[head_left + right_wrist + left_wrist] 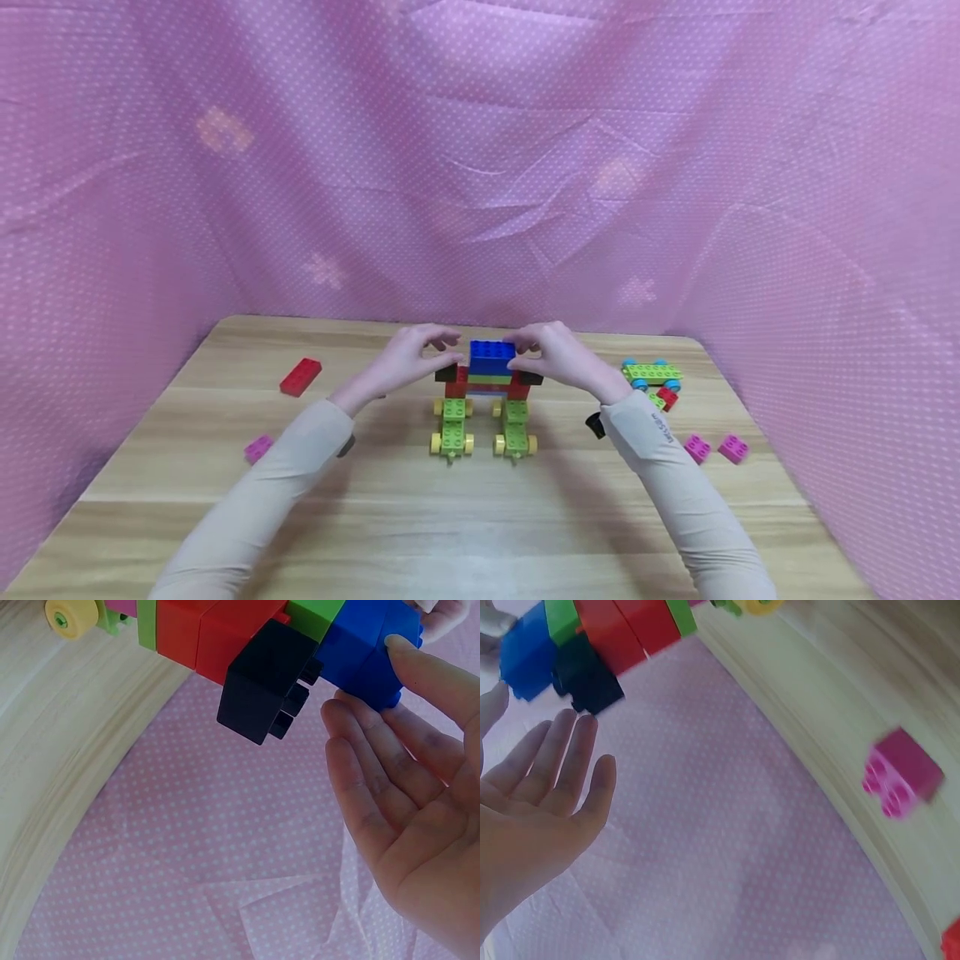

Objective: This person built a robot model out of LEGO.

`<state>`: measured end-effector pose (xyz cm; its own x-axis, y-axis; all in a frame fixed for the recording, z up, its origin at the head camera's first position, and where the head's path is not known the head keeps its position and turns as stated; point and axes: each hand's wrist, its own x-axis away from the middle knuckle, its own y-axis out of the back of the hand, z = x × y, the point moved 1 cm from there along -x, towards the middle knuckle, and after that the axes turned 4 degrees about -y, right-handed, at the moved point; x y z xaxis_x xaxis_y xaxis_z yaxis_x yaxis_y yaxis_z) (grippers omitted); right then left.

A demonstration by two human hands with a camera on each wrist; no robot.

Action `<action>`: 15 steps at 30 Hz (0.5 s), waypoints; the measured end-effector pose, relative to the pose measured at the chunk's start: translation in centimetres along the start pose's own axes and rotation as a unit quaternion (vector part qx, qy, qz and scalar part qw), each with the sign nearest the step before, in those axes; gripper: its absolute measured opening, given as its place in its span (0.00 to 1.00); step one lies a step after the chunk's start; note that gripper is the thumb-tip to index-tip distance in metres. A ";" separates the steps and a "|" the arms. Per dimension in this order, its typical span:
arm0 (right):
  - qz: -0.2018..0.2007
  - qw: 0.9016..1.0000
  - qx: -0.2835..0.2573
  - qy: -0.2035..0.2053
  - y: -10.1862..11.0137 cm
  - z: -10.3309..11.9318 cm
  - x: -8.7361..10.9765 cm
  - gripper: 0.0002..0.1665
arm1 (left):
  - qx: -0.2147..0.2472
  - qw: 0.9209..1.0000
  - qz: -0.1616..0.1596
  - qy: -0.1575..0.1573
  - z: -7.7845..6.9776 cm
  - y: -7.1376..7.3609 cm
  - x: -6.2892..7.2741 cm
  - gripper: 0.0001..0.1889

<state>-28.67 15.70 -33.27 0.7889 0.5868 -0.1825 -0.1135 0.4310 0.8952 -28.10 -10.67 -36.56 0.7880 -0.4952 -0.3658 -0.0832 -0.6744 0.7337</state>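
A brick structure stands on two green wheeled bases with yellow wheels. Stacked blue bricks form its top, above a green layer and red bricks. A black brick sticks out on each side. My right hand pinches the blue bricks, its thumb on the near face and fingertips behind. On the other side, my left hand is apart from the blue bricks, its fingers loosely extended beside the left black brick.
A red brick and a pink brick lie on the table's left. At right are a green base with blue wheels, a small red brick and two pink bricks. A black piece lies near the right forearm. Pink cloth surrounds the table.
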 end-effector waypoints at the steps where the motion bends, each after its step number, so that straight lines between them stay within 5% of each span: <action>1: 0.001 1.000 -0.001 -0.002 0.0 0.0 0.0 0.22 | -0.006 1.000 -0.004 0.001 0.2 0.3 0.1 0.23; 15: 0.009 1.000 -0.006 -0.004 0.1 -0.1 0.0 0.23 | -0.055 0.995 -0.032 0.080 5.0 7.2 3.0 0.24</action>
<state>-28.74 15.82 -33.21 0.7910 0.5898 -0.1628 -0.1355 0.4282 0.8934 -29.38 -19.74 -35.29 0.8776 -0.3529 -0.3245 0.0312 -0.6334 0.7732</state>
